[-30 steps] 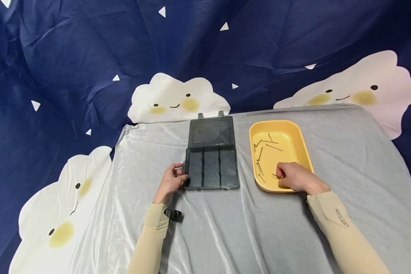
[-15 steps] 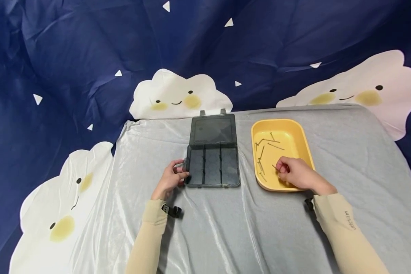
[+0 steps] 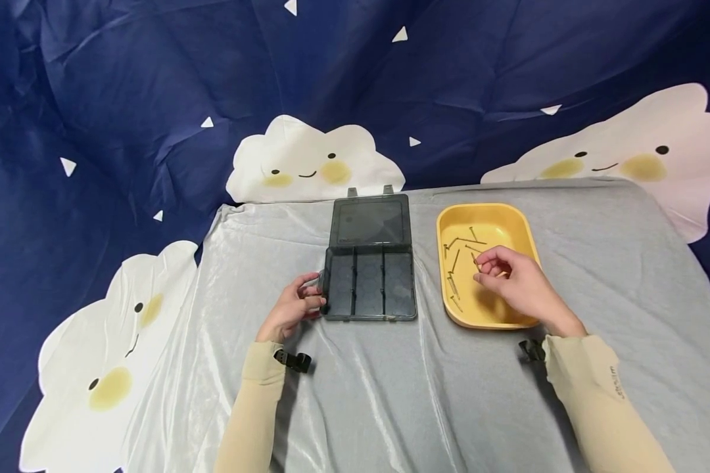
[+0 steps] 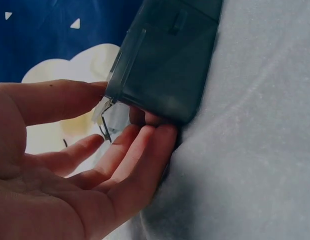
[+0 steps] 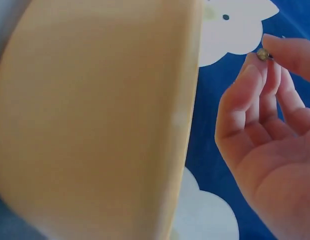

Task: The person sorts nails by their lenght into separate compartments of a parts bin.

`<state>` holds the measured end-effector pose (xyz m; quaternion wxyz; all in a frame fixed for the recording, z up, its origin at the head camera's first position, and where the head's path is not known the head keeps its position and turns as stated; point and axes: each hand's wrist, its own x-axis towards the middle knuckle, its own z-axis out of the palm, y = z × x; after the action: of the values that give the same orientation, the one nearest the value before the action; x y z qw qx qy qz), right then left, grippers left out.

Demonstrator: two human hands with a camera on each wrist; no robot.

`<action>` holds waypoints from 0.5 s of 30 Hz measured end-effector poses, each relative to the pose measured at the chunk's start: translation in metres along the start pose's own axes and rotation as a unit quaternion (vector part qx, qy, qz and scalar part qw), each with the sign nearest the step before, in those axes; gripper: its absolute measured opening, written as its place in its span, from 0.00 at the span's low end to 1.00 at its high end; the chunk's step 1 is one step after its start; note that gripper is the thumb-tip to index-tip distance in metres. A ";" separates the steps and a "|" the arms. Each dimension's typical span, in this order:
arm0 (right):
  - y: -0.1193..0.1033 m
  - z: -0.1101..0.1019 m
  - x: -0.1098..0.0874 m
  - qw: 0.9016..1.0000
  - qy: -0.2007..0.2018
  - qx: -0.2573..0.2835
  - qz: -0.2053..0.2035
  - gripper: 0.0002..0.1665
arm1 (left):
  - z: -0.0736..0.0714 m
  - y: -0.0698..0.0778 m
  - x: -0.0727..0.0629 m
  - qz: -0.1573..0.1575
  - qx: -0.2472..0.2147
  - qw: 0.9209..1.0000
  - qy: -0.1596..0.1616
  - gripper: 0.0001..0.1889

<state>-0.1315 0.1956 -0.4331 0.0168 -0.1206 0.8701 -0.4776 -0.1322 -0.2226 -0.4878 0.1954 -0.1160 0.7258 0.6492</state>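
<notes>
At the left side of a dark, see-through compartment box (image 3: 368,282), my left hand (image 3: 292,307) grips the edge. In the left wrist view its thumb lies at the rim and its fingers bend against the side wall (image 4: 160,75). The box lies with its lid (image 3: 371,220) folded back, and its three compartments hold nothing visible. Over the yellow tray (image 3: 491,323), my right hand (image 3: 517,282) pinches a thin screw (image 3: 475,263) between thumb and index finger. The screw's round head (image 5: 263,54) shows at the fingertips. Several similar screws (image 3: 454,282) lie along the tray's left half.
Grey cloth (image 3: 373,394) covers the table under the box and tray. Behind it hangs a dark blue curtain (image 3: 355,66) with smiling white clouds. The tray's raised wall (image 5: 182,115) stands beside the right hand in the right wrist view.
My right hand has risen from the tray's lower part toward its middle, lifting the pinched screw. The left hand keeps its hold on the box; the head view has shifted slightly.
</notes>
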 end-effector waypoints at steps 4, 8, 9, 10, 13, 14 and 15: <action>-0.007 0.001 0.002 1.000 0.021 0.007 -0.007 0.12 | 0.000 0.000 -0.001 0.002 0.003 1.000 -0.008 0.37; -0.015 0.002 0.005 0.999 0.033 0.014 -0.001 0.11 | 0.000 -0.001 -0.002 0.002 0.001 1.000 -0.003 0.37; -0.017 0.003 0.006 0.999 0.036 0.017 0.001 0.11 | 0.001 -0.001 -0.002 0.001 0.000 1.000 -0.001 0.37; -0.019 0.004 0.008 0.999 0.037 0.020 0.003 0.11 | 0.001 -0.001 -0.001 0.000 0.000 1.000 0.000 0.36; -0.025 0.007 0.012 0.999 0.038 0.031 0.004 0.11 | 0.001 -0.002 -0.001 -0.001 -0.002 1.000 0.005 0.36; -0.027 0.009 0.013 0.999 0.036 0.036 0.002 0.11 | 0.001 -0.003 -0.001 -0.002 -0.003 1.000 0.007 0.36; -0.029 0.010 0.014 0.999 0.034 0.042 0.001 0.11 | 0.002 -0.003 -0.001 -0.002 -0.001 1.000 0.008 0.36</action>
<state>-0.1383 0.1691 -0.4133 -0.0076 -0.1028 0.8496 -0.5173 -0.1300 -0.2215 -0.4900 0.1911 -0.1227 0.7263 0.6487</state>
